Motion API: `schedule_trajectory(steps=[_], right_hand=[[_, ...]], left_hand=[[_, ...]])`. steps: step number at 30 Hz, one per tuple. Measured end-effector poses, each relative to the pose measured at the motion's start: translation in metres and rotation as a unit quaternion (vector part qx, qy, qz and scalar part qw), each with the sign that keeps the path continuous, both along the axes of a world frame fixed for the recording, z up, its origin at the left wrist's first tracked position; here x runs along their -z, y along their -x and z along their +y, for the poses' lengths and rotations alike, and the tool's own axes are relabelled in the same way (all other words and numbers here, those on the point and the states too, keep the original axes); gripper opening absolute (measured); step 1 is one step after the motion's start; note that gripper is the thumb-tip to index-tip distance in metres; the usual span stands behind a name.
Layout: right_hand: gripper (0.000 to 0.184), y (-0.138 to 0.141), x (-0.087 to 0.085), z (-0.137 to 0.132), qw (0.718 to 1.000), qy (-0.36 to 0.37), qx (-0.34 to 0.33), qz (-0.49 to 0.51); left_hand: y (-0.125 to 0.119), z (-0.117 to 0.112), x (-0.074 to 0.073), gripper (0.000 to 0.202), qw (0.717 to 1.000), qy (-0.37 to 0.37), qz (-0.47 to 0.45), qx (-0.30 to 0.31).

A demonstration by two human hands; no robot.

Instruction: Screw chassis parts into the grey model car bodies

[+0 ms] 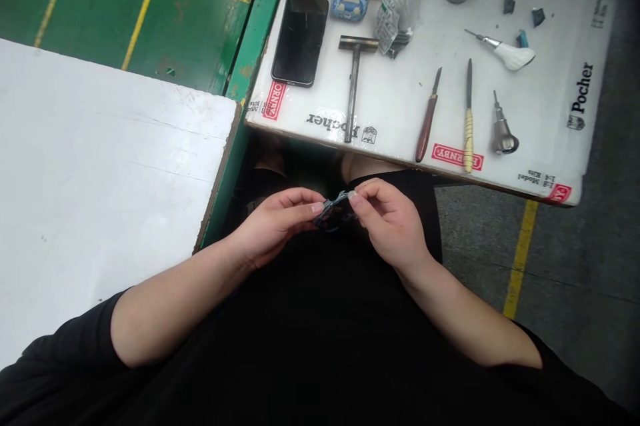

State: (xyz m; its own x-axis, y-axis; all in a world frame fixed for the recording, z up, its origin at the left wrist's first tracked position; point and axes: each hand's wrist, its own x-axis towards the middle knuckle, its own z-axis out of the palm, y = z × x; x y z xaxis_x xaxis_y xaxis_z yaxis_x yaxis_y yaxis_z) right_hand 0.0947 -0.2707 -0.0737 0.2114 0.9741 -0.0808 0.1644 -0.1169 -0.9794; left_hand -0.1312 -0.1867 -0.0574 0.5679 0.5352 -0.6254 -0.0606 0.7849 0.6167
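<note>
1. While both hands pinch it above the lap, a small dark-and-silver part (336, 210) sits between the fingertips, its exact form too small and too covered to tell.
2. Left hand (273, 226) curls narrow, thumb and forefinger closed on the part; right hand (390, 226) grips it the same way from the other side.
3. Risk right there: one loosened fingertip could drop it onto the black clothing (320, 339), where a dark piece would be hard to spot.
4. Straight ahead, a white Pocher-printed board (543, 113) carries a steel hammer (354, 73), a dark-handled craft knife (427, 116) and a yellow-handled hand tool (468, 126); their points could catch a careless reach.
5. Off to the left lies a white tabletop (100, 179).
</note>
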Motion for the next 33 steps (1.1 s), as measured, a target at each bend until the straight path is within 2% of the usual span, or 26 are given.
schedule_trajectory(steps=[5,9,12,15,17,20,23,27,33], right_hand=[[0.016,0.003,-0.008,-0.002,0.985,-0.113,-0.017,-0.132],[0.014,0.002,-0.012,-0.004,0.982,-0.132,-0.023,-0.135],[0.016,0.001,-0.011,-0.005,0.993,-0.095,-0.026,-0.064],[0.025,0.002,-0.009,-0.003,0.998,0.007,-0.027,0.057],[0.034,0.003,-0.009,-0.001,0.987,0.085,-0.032,0.135],[0.042,0.007,-0.009,0.002,0.969,0.155,-0.058,0.183],[0.046,0.009,-0.009,0.005,0.96,0.183,-0.077,0.199],[0.051,0.007,-0.007,0.007,0.958,0.185,-0.08,0.204],[0.045,0.003,-0.008,0.004,0.963,0.179,-0.101,0.174]], left_hand=[[0.0,-0.001,-0.002,0.028,0.998,-0.065,-0.003,-0.011],[0.001,-0.002,-0.004,0.035,0.997,-0.076,-0.001,-0.007],[0.001,-0.001,-0.003,0.042,0.999,-0.04,-0.009,0.02],[0.002,0.0,-0.004,0.046,0.998,-0.016,-0.018,0.059],[0.002,-0.001,-0.006,0.049,0.996,-0.022,-0.02,0.081],[0.001,-0.003,-0.008,0.05,0.992,-0.03,-0.021,0.121],[0.001,-0.005,-0.007,0.043,0.99,-0.034,-0.008,0.133],[0.0,-0.004,-0.005,0.042,0.993,-0.044,-0.011,0.107],[-0.001,-0.004,-0.008,0.04,0.993,-0.036,-0.022,0.106]])
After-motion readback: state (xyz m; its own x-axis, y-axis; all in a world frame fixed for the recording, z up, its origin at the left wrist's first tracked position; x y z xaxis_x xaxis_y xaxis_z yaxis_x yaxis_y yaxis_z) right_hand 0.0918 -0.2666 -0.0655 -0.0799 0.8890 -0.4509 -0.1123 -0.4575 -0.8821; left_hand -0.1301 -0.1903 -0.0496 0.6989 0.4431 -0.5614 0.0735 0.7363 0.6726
